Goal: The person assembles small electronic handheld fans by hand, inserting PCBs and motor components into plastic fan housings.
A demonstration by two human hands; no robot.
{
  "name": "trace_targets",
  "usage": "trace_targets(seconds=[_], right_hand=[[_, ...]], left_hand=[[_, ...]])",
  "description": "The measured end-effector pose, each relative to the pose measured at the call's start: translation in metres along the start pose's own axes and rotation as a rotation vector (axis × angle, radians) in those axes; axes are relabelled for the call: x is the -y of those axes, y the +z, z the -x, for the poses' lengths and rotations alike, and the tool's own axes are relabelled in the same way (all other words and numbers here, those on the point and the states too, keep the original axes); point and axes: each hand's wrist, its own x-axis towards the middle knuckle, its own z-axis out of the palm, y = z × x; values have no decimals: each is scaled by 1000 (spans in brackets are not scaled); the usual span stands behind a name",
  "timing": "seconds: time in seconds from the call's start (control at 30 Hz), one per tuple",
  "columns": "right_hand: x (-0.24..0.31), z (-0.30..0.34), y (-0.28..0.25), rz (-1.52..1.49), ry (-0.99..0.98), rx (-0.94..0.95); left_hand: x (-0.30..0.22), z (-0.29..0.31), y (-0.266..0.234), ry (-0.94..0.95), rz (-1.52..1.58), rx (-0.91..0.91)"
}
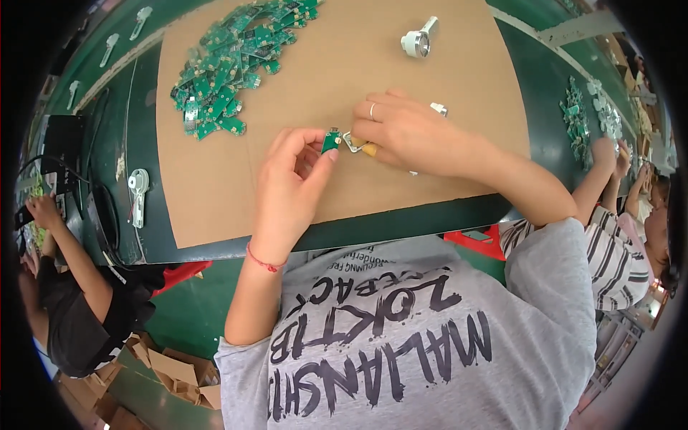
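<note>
Grey shirt (516, 337) — hands (292, 172) hold circuit board (330, 142), yellow-handled tool (369, 149).

The counter (541, 93) is viewed from head height, close above, through a fisheye faced steeply down; the left hand (288, 172) and right hand (408, 132) are roughly centred.

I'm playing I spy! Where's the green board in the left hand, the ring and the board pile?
Green board (330, 142), head view: its green face.
Ring (372, 110), head view: its band.
Board pile (231, 64), head view: its middle.
</note>
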Motion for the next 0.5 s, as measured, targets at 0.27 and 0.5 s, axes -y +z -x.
trace_targets(seconds=[0.27,0.5], right_hand=[[-3,-1,-2,-185,2,-42],[4,4,-6,-501,300,-211]], left_hand=[[-1,2,-1,-124,559,-47],[7,7,-8,265,-492,-120]])
